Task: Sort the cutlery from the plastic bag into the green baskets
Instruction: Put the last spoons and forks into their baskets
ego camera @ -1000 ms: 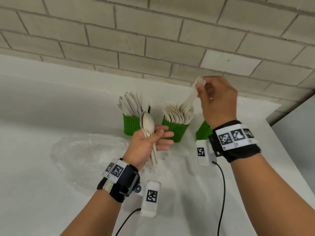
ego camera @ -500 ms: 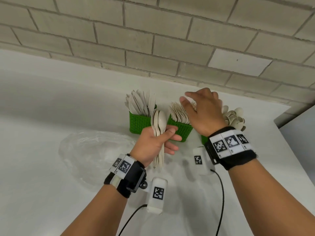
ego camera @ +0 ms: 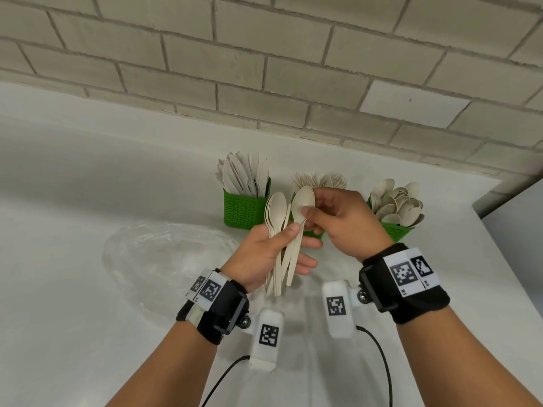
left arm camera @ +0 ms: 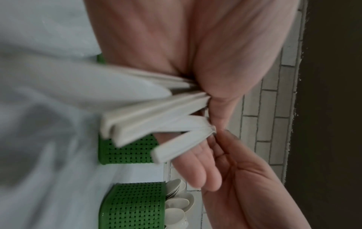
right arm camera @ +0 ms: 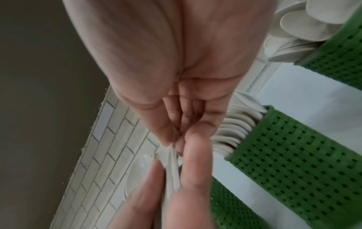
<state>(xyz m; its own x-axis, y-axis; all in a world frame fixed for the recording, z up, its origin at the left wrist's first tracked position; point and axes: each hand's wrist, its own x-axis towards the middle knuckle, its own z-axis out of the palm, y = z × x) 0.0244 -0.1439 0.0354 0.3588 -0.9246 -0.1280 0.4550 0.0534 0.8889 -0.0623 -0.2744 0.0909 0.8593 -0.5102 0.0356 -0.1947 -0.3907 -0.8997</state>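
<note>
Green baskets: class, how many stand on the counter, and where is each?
3, in a row by the wall: the left basket holds knives, the middle basket, mostly behind the hands, holds forks, the right basket holds spoons.

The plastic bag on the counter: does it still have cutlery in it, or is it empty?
Looks empty. The plastic bag lies flattened on the counter and no cutlery shows through its clear film in the head view.

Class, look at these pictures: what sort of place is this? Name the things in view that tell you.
Probably a canteen or kitchen service counter, though that is a guess: a plain white counter against a painted brick wall, with three green baskets stocked with disposable cutlery.
</note>
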